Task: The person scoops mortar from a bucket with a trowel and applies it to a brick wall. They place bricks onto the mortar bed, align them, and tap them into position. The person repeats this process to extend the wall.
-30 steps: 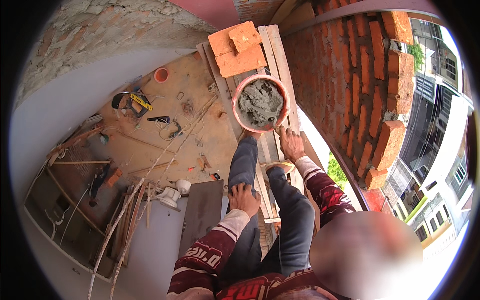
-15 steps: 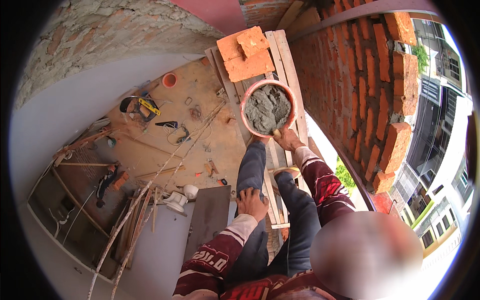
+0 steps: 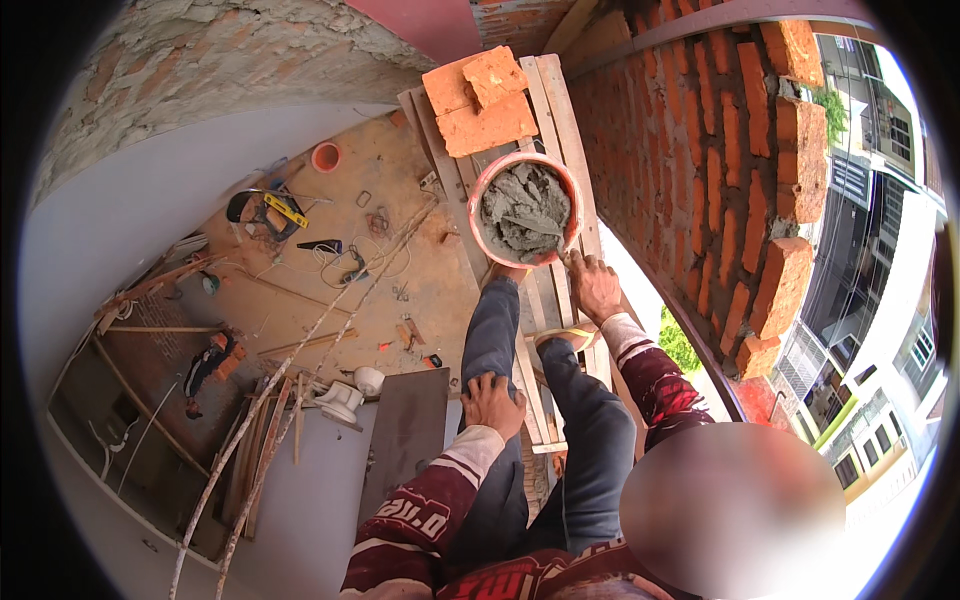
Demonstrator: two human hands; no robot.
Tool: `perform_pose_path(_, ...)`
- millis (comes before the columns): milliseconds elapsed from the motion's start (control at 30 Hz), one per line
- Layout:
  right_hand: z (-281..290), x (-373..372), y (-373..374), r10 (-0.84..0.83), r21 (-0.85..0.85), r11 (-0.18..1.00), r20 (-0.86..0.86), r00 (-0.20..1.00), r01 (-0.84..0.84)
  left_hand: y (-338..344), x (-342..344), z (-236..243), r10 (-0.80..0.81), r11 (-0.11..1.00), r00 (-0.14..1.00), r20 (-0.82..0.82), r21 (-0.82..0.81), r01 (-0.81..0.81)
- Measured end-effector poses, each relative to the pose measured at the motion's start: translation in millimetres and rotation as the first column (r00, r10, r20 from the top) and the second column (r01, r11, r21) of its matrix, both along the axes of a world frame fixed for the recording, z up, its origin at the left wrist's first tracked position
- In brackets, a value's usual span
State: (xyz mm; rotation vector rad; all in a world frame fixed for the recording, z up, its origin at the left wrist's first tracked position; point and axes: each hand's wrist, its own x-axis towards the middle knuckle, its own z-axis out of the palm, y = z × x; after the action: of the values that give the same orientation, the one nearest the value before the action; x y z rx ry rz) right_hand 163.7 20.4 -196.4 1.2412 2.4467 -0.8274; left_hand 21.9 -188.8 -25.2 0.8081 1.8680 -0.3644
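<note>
An orange bucket (image 3: 472, 215) of wet grey mortar (image 3: 520, 190) stands on the wooden plank platform in front of me. By its near right rim my right hand (image 3: 597, 287) is closed on a trowel, whose mortar-coated blade (image 3: 537, 224) lies in the mix; most of the handle is hidden by my fingers. My left hand (image 3: 492, 405) rests open on my left knee, fingers spread and holding nothing. Just beyond the bucket, several orange bricks (image 3: 487, 127) are stacked on the planks.
An unfinished brick wall (image 3: 690, 170) rises along my right, with buildings beyond it. Far below on the left, the floor (image 3: 400, 290) holds tools, cables, another bucket (image 3: 326, 157) and a yellow level (image 3: 286, 210). A person (image 3: 208, 365) is down there. Thin ropes or poles (image 3: 330, 310) slant across.
My right hand has shifted slightly away from the rim, and the trowel blade now shows in the mortar. The whole view has moved a little; my left hand stays on my knee.
</note>
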Motion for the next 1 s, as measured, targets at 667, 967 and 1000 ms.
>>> perform_pose_path(667, -21.8, -12.0, -2.6, -0.176, -0.354, 0.922, -0.019, 0.984, 0.158, 0.5, 1.9, -2.6, -0.058, 0.998, 0.998, 0.002, -0.028, 0.058)
perform_pose_path(967, 29.8, -26.8, 30.1, -0.125, -0.199, 0.966, 0.207, 0.970, 0.166, 11.9, -4.2, 1.9, -0.027, 0.998, 0.999, 0.040, -0.050, 0.029)
perform_pose_path(1000, 26.1, -35.6, 32.4, -0.130, -0.204, 0.962, 0.236, 0.963, 0.180, 12.3, -3.5, 1.5, -0.035, 0.998, 0.999, 0.035, -0.047, 0.037)
